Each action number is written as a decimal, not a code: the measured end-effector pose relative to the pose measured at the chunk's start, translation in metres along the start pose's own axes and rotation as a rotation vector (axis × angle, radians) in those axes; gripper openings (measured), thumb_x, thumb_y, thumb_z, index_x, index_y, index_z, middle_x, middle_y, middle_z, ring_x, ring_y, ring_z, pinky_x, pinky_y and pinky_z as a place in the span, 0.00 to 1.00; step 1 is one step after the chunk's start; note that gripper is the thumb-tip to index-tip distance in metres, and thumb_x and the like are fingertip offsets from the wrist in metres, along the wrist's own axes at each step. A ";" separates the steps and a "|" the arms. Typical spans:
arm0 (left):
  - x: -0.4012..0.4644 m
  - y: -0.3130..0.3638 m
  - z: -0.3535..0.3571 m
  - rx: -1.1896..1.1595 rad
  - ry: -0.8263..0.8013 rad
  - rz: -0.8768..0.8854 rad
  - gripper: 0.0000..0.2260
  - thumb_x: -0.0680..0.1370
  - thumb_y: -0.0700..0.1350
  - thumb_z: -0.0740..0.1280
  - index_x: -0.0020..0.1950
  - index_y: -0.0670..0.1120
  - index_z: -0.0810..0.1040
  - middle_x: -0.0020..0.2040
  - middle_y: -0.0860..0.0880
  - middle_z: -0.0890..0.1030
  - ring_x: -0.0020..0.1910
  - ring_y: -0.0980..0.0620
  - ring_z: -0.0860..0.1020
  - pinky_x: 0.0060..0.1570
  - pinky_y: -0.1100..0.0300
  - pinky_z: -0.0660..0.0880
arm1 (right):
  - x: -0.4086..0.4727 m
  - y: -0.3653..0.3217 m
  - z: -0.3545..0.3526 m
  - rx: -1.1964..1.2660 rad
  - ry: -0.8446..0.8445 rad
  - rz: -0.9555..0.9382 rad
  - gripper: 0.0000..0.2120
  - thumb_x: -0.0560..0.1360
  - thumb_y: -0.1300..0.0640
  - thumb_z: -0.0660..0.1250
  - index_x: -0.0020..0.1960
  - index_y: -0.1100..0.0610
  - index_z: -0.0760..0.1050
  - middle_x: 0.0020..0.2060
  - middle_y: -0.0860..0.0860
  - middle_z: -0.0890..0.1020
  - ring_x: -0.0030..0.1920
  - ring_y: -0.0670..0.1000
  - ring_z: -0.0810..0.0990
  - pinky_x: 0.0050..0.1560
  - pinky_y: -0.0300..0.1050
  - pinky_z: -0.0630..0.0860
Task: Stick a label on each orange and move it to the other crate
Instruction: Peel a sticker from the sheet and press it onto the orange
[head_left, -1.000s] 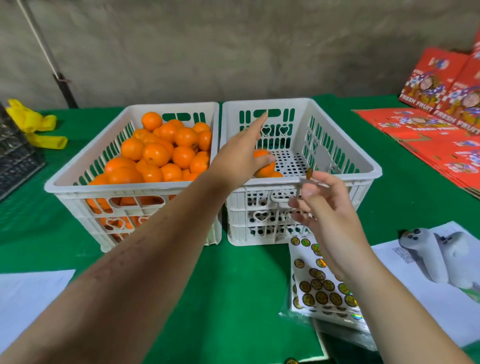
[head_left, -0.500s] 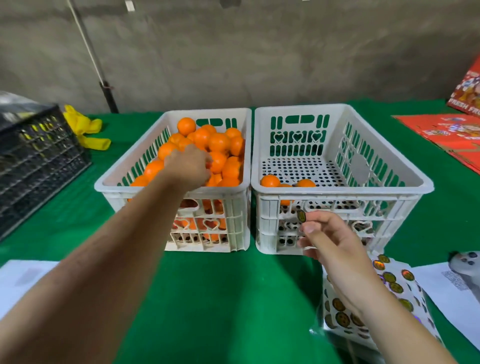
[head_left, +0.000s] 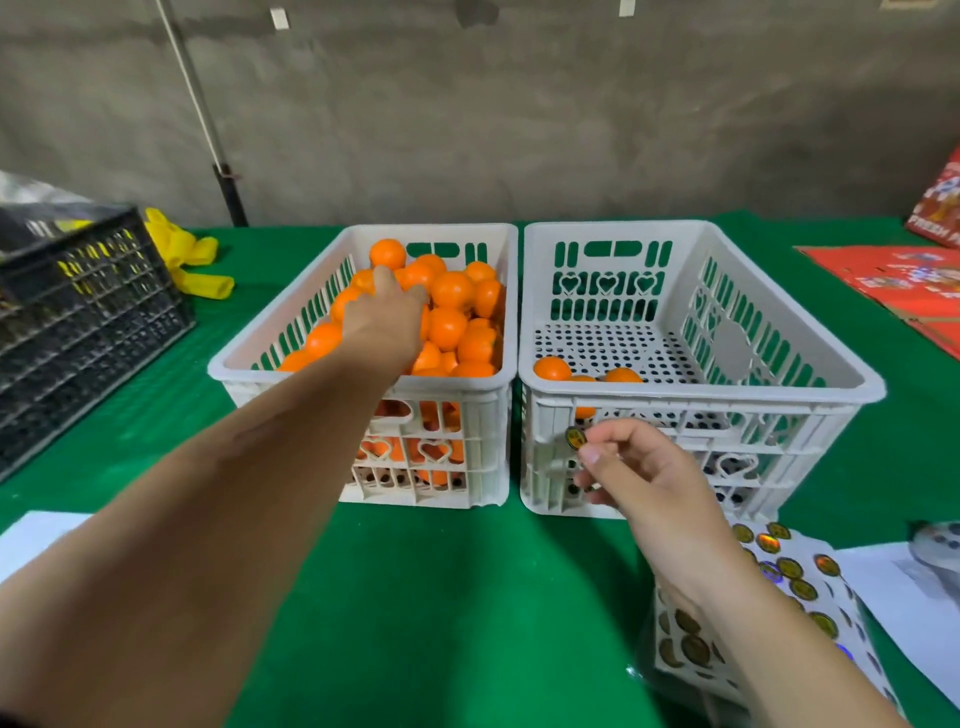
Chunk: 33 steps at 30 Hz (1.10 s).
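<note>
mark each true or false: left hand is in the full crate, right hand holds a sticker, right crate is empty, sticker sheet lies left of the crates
1. The left hand reaches into the left crate onto the pile of oranges. True.
2. The right hand pinches a round sticker. True.
3. The right crate is empty. False: a few oranges lie at its near left corner.
4. The sticker sheet lies left of the crates. False: it lies near right, under the right forearm.
</note>
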<state>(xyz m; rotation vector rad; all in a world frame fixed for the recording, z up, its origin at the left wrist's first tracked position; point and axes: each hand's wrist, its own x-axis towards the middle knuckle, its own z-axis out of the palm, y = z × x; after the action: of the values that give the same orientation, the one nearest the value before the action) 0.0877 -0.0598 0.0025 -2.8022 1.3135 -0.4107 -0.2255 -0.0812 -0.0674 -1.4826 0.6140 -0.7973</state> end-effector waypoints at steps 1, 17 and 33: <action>-0.001 0.000 0.000 -0.092 0.011 0.001 0.23 0.80 0.42 0.70 0.73 0.49 0.68 0.67 0.38 0.69 0.58 0.36 0.77 0.56 0.44 0.78 | 0.000 -0.002 -0.001 -0.003 0.004 -0.001 0.08 0.79 0.59 0.70 0.48 0.46 0.83 0.40 0.49 0.84 0.44 0.53 0.84 0.43 0.40 0.80; -0.164 0.093 0.001 -1.192 0.171 0.341 0.34 0.70 0.56 0.80 0.74 0.52 0.74 0.69 0.54 0.77 0.63 0.62 0.74 0.60 0.74 0.68 | -0.005 -0.034 -0.005 0.287 0.052 -0.058 0.06 0.72 0.52 0.74 0.42 0.52 0.79 0.30 0.51 0.74 0.31 0.48 0.70 0.35 0.40 0.70; -0.188 0.114 0.022 -1.067 0.368 0.447 0.30 0.69 0.44 0.84 0.70 0.44 0.80 0.65 0.48 0.80 0.64 0.48 0.79 0.65 0.48 0.76 | -0.005 -0.037 -0.030 -0.171 -0.076 0.160 0.17 0.74 0.47 0.74 0.53 0.54 0.71 0.36 0.52 0.74 0.28 0.42 0.72 0.33 0.34 0.70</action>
<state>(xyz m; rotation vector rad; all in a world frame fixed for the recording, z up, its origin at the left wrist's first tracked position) -0.1077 0.0075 -0.0758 -3.0053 2.8655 -0.2386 -0.2550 -0.0928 -0.0315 -1.5886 0.7480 -0.5733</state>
